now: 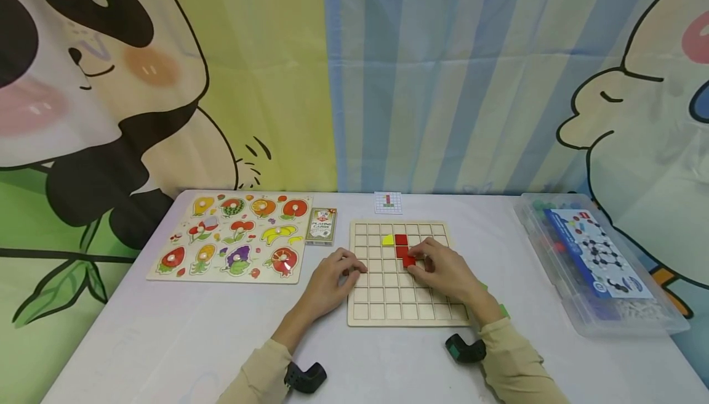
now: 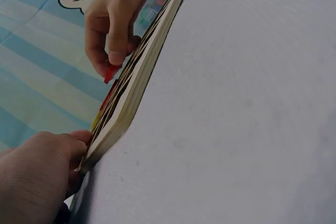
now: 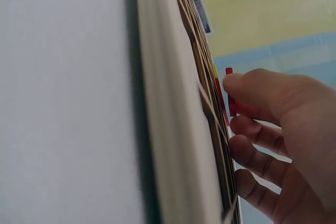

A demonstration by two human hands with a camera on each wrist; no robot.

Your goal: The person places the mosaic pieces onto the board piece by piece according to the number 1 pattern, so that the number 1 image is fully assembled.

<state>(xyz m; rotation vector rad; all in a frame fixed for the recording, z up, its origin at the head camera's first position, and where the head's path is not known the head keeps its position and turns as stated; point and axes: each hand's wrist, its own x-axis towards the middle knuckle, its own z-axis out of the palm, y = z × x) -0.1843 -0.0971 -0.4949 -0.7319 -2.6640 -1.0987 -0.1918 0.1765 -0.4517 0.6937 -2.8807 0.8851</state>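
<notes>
A wooden grid board [image 1: 382, 315] lies on the white table. Its upper cells hold a yellow square tile [image 1: 388, 241] and red square tiles [image 1: 401, 240]. Between thumb and index finger, my right hand [image 1: 445, 268] pinches another red square tile [image 3: 229, 93], tilted on edge just over the board beside the red ones. My left hand [image 1: 331, 282] grips the board's left edge, and the left wrist view shows its fingertips [image 2: 81, 136] over the rim.
Behind the board lies a small pattern card [image 1: 388, 202]. To the left are a fruit puzzle board [image 1: 221, 278] and a playing-card box [image 1: 321, 226]. A clear plastic case [image 1: 604, 324] with a blue booklet stands right. Green pieces [image 1: 503, 310] peek out by my right forearm.
</notes>
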